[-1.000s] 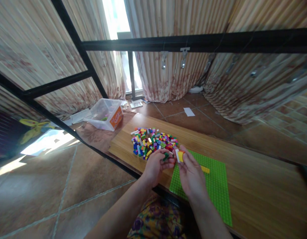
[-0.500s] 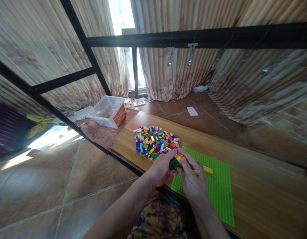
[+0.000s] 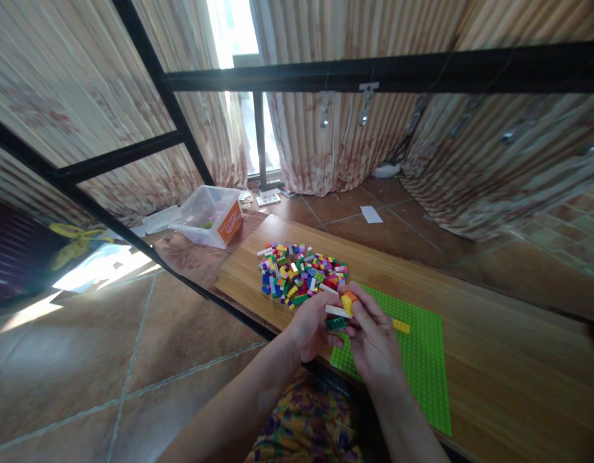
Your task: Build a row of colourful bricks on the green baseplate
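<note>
Above the near edge of the table, my left hand [image 3: 310,329] is closed around a dark green toy brick [image 3: 336,324], its hollow underside partly showing. A long white brick [image 3: 337,311] lies just over the green one, between both hands. My right hand [image 3: 374,331] pinches an orange and yellow brick piece [image 3: 348,302] between thumb and fingers, close to the white brick. Under my right hand is a green studded baseplate [image 3: 422,379]. A yellow brick [image 3: 401,326] is on it, partly hidden by my fingers.
A pile of mixed coloured bricks [image 3: 301,270] sits on the wooden table [image 3: 509,360], left of the baseplate. A clear plastic box [image 3: 205,215] with an orange label stands beyond the table's left end. A black metal bar [image 3: 398,76] crosses in front of the curtains.
The white brick has come into sight between my hands, above the green brick. My fingers have shifted, and the orange and yellow piece is turned a little. The baseplate and pile stay put.
</note>
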`<move>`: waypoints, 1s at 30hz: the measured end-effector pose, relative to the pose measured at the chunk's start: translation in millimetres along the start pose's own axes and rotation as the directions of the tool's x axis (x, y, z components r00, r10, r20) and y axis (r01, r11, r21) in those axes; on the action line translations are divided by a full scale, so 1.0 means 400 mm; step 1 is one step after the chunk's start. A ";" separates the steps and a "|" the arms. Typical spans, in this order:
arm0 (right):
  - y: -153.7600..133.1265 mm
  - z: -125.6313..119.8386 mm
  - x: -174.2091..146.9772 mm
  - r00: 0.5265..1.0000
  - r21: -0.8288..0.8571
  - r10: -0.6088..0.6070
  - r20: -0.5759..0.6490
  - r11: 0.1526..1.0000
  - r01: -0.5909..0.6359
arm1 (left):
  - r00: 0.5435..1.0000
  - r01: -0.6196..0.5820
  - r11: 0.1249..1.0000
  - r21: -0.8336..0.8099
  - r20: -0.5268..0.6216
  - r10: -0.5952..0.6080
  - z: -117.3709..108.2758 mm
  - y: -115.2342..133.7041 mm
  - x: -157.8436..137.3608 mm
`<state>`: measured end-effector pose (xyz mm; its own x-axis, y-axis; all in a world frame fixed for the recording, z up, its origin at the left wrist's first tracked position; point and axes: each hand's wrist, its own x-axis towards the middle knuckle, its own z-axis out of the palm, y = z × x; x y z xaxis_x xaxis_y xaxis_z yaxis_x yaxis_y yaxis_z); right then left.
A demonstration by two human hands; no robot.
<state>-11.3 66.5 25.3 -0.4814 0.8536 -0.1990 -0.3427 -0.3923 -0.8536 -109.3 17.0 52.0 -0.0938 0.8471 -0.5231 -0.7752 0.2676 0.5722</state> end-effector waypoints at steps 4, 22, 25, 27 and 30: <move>0.001 0.000 -0.003 1.000 -0.017 -0.020 0.011 1.000 0.020 | 0.999 -0.039 0.998 0.050 -0.024 0.041 -0.004 -0.007 0.000; -0.001 0.015 -0.013 0.984 0.194 0.154 -0.084 0.972 -0.136 | 0.996 -0.094 0.996 0.001 -0.009 0.094 0.002 -0.046 -0.006; -0.003 0.002 -0.005 0.979 0.245 0.197 -0.050 0.953 -0.179 | 0.992 -0.116 0.992 0.042 0.046 0.114 0.002 -0.049 -0.009; -0.007 -0.010 0.007 0.971 0.295 0.239 0.013 0.927 -0.232 | 0.987 -0.140 0.987 0.085 0.090 0.132 -0.001 -0.042 -0.014; -0.011 -0.024 0.030 0.964 0.360 0.257 0.069 0.895 -0.264 | 0.974 -0.205 0.964 0.168 0.128 0.185 -0.010 -0.019 -0.024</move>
<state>-8.0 81.8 21.9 -0.6080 0.6985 -0.3774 -0.4701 -0.6998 -0.5379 -104.8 5.0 50.2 -0.1545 0.9337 -0.3231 -0.6235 0.1615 0.7649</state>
